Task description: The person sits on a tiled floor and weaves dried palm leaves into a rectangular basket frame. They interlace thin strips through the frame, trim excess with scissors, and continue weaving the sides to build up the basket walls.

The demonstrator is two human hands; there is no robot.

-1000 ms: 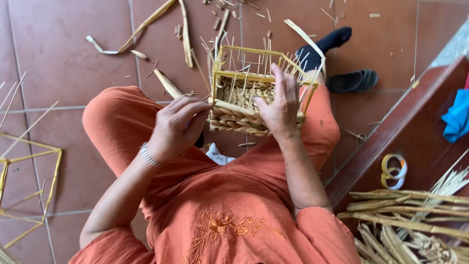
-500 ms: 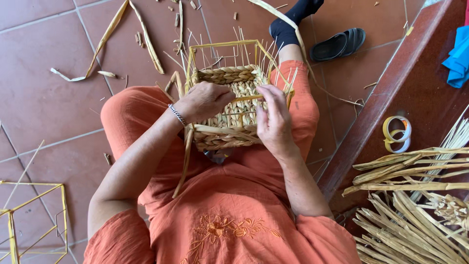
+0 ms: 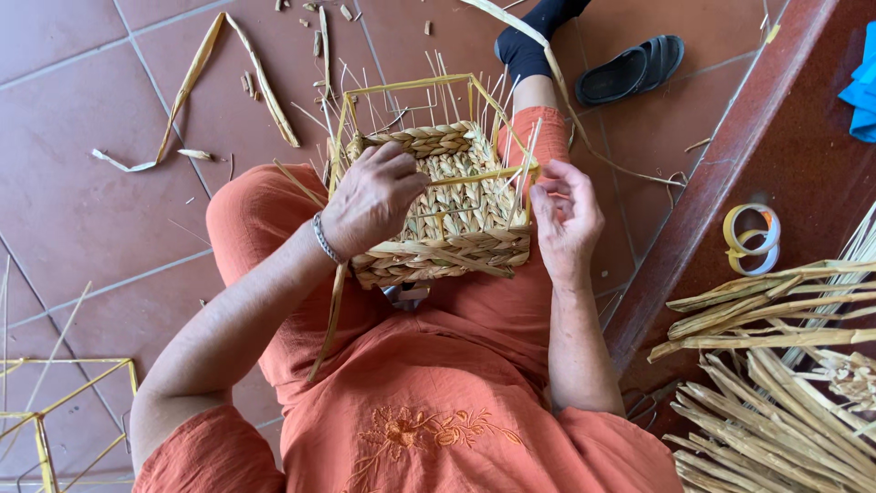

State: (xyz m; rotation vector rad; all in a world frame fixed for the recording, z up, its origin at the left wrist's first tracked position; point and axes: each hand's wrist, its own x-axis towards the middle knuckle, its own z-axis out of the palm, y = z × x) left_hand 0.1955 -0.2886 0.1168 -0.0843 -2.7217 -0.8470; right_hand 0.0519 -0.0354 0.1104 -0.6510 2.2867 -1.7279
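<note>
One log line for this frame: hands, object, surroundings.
left hand: gripping woven basket wall | right hand: pinching strand at basket's right edge | basket: on lap, half woven | nearby: reed pile, tape rolls

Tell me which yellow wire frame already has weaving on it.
The frame on the lap, under both hands. The other yellow frame, on the floor at lower left, is bare wire.

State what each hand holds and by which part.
Left hand grips the half-woven basket by its near-left wall and rim. Right hand pinches a thin straw strand at the basket's right edge; exact grip point unclear.
</note>
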